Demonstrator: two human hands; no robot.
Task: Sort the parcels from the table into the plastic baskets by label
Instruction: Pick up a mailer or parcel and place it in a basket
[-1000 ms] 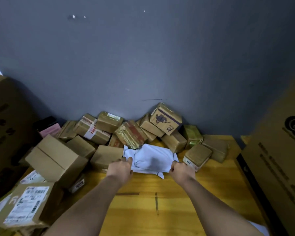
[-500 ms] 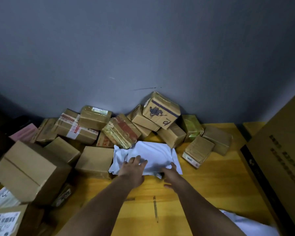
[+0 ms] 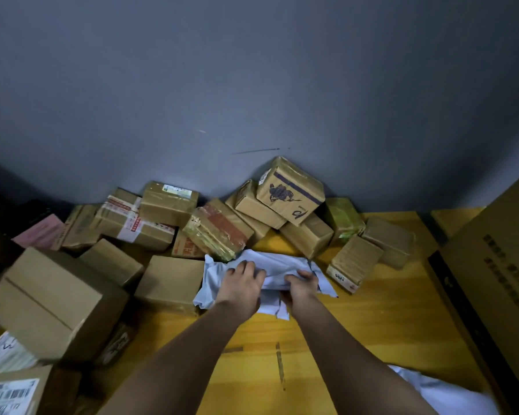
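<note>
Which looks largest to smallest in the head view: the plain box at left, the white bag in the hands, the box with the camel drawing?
1. Plain box at left, though it is nearer the camera.
2. White bag and camel box look alike; not ranked.

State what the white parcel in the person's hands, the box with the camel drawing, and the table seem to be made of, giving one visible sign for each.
White parcel: probably thin plastic mailer film, as it crumples softly under the left hand and right hand.
Camel box: brown cardboard, seemingly taped over, given its sheen.
Table: apparently wood, yellow and smooth, showing grain lines.
</note>
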